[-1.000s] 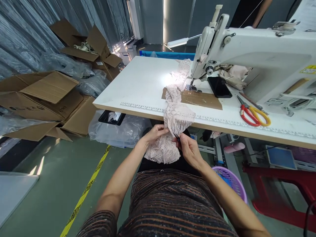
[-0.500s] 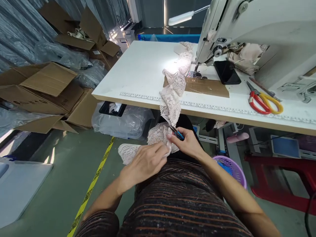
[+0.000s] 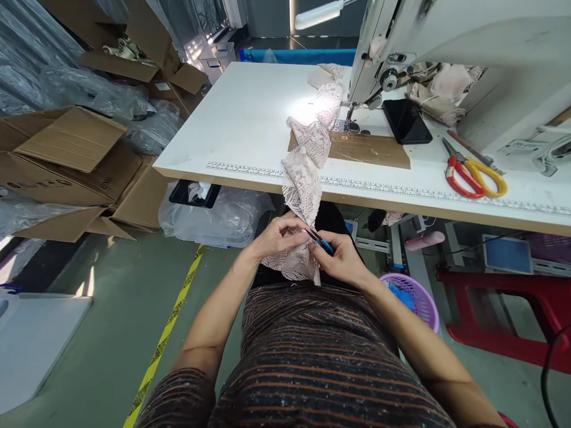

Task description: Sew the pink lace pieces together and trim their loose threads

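A pale pink lace strip (image 3: 302, 184) runs from the sewing machine (image 3: 379, 65) over the table edge down to my lap. Pinched in my left hand (image 3: 282, 238) is the lace, close to the blades of the small tool in my other hand. My right hand (image 3: 342, 257) is closed around small thread snips (image 3: 322, 242) with blue handles and dark blades. The snips' tips point up and left against the lace. Part of the lace bunches below both hands, on my dark lap.
On the white table (image 3: 241, 119) lie a black phone (image 3: 407, 121), red-and-yellow scissors (image 3: 475, 173) and a brown card strip (image 3: 370, 150). A lamp (image 3: 319, 15) lights the lace. Cardboard boxes (image 3: 66, 160) stand left; a purple basket (image 3: 414, 297) and red stool (image 3: 504, 309) are right.
My left hand has moved up and forward to the lace beside the snips. The loose lace end that stuck out leftward now hangs below my hands. The view has shifted slightly.
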`<state>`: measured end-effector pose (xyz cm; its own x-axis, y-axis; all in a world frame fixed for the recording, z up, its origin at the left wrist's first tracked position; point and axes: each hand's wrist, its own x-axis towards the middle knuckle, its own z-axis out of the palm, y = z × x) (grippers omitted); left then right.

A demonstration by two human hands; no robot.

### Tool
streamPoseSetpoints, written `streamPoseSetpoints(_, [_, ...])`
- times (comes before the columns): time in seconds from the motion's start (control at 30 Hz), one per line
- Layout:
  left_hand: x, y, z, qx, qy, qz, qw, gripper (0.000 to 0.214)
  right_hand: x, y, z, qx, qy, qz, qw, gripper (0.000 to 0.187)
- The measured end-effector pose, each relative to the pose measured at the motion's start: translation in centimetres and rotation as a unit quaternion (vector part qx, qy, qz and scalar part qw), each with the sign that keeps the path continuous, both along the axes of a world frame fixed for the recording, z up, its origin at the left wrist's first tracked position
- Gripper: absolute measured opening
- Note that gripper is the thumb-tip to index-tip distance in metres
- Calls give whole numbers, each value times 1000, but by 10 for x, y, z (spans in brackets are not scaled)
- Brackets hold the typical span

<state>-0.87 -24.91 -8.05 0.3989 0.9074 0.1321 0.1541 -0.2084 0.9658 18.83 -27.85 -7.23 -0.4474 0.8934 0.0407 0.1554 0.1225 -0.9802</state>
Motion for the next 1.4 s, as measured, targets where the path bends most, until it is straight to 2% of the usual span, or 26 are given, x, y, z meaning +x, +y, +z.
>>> streamPoseSetpoints(0.1, [3, -6, 1, -43, -31, 35, 998, 35, 7, 3, -5, 24, -34, -12, 999, 29])
streamPoseSetpoints(0.23, [-3, -15, 10, -94, -16, 46, 994, 33, 12, 10, -11, 26, -65, -39, 997, 51])
streamPoseSetpoints(0.3, [-6, -17, 13, -100, -11, 58, 993, 32, 10, 13, -13, 33, -82, -32, 996, 55])
streamPoseSetpoints(0.53, [-9, -17, 8, -123, -45, 80, 988, 27, -3, 22, -11, 69, -108, -15, 992, 52])
streamPoseSetpoints(0.7, [-6, -17, 9, -121, -55, 98, 986, 26, -12, 25, -14, 73, -100, -43, 991, 55])
streamPoseSetpoints(0.87, [-2, -17, 12, -130, -71, 91, 985, 22, -9, 21, -17, 49, -90, -48, 994, 58])
streamPoseSetpoints(1.0, [0, -15, 13, -138, -62, 96, 984, 24, -6, 19, -13, 81, -113, -30, 990, 53])
streamPoseSetpoints(1.17, [3, -15, 16, -145, -48, 100, 983, 24, -6, 21, -11, 100, -149, -67, 982, 48])
streamPoseSetpoints(1.23, [4, -15, 16, -151, -53, 95, 983, 23, -6, 22, -14, 91, -123, -68, 986, 42])
streamPoseSetpoints(1.3, [4, -13, 12, -155, -72, 86, 982, 22, -6, 23, -17, 65, -83, -39, 994, 37])
streamPoseSetpoints(1.4, [1, -5, -3, -157, -114, 88, 977, 23, -2, 25, -23, -2, -28, -2, 1000, 45])
